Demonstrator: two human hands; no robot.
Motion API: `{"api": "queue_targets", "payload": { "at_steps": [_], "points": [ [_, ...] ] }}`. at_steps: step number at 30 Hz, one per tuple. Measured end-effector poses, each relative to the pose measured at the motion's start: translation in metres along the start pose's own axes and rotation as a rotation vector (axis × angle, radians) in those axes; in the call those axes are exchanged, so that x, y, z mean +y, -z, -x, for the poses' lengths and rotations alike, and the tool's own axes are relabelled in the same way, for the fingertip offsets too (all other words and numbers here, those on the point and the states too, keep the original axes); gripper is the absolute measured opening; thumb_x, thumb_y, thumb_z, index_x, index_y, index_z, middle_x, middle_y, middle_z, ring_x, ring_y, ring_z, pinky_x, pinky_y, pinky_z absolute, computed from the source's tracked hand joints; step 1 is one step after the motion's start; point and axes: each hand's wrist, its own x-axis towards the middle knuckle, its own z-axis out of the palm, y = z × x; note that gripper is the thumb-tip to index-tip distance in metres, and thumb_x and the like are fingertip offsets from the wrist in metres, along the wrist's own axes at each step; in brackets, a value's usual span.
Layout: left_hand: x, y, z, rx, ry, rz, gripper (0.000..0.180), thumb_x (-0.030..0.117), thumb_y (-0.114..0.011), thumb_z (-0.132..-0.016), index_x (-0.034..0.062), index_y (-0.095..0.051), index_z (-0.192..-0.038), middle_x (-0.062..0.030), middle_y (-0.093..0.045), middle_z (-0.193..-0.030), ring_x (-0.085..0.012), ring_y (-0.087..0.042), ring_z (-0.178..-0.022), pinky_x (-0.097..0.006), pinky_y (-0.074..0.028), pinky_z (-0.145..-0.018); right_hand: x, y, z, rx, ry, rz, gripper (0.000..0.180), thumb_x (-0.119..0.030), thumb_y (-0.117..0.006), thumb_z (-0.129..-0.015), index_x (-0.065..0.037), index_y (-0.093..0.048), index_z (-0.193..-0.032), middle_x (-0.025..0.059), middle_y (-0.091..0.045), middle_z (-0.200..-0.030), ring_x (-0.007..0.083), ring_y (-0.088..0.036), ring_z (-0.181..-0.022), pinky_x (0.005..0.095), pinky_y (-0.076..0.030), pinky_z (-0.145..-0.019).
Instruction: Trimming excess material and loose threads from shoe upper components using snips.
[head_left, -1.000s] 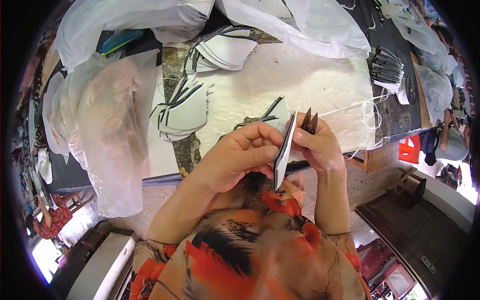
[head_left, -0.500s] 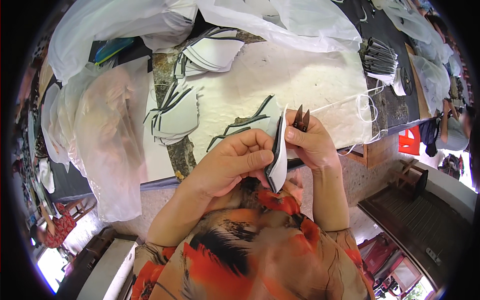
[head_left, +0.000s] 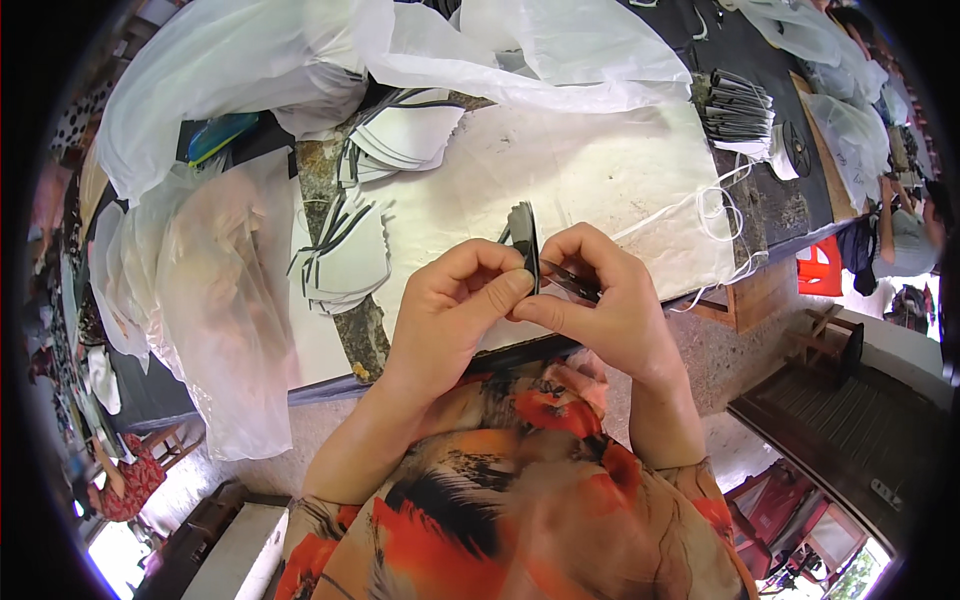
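Both my hands meet just above the near edge of the table. My left hand (head_left: 455, 305) pinches a thin black-edged piece (head_left: 525, 235) between thumb and fingers; it stands upright and nearly edge-on. My right hand (head_left: 610, 300) is curled around a pair of dark thread snips (head_left: 572, 283), and its thumb and fingertips come up against the piece's lower part. The snips' blades are partly covered by fingers. To the left lie fanned stacks of white pieces with black edging, a nearer stack (head_left: 348, 258) and a farther stack (head_left: 410, 135).
A white sheet (head_left: 620, 160) covers the middle of the table. Clear plastic bags lie at left (head_left: 225, 300) and along the back (head_left: 540, 60). At right are a tied bundle of dark-edged pieces (head_left: 738, 112), loose white cord (head_left: 722, 205) and a dark spool (head_left: 792, 150). A red stool (head_left: 820, 268) stands beyond.
My hands have come together, and the piece has turned from showing its white face to nearly edge-on. The snips have swung from pointing up to lying slanted beside the piece.
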Motion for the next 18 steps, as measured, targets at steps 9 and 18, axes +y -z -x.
{"api": "queue_targets", "payload": {
  "at_steps": [9,18],
  "points": [
    [0.009,0.021,0.003,-0.147,0.105,0.270,0.010,0.013,-0.067,-0.102,0.0037,-0.063,-0.102,-0.0016,-0.065,-0.092,-0.0103,-0.061,-0.079,-0.025,-0.050,-0.073,0.022,0.017,0.005,0.183,-0.066,-0.213,0.008,-0.007,-0.074,-0.093,-0.003,-0.067,-0.097,-0.0072,-0.058,-0.081,-0.0005,-0.048,-0.073,0.0186,-0.038,-0.063],
    [0.020,0.027,0.009,0.271,-0.150,-0.974,0.044,0.007,-0.074,-0.090,-0.0005,-0.063,-0.132,-0.0075,-0.066,-0.103,-0.0171,-0.063,-0.088,-0.029,-0.051,-0.075,0.009,0.028,0.015,0.414,-0.027,-0.144,0.014,-0.009,-0.072,-0.092,-0.005,-0.059,-0.086,-0.0089,-0.046,-0.074,0.0002,-0.038,-0.068,0.0203,-0.030,-0.059]
  ]
}}
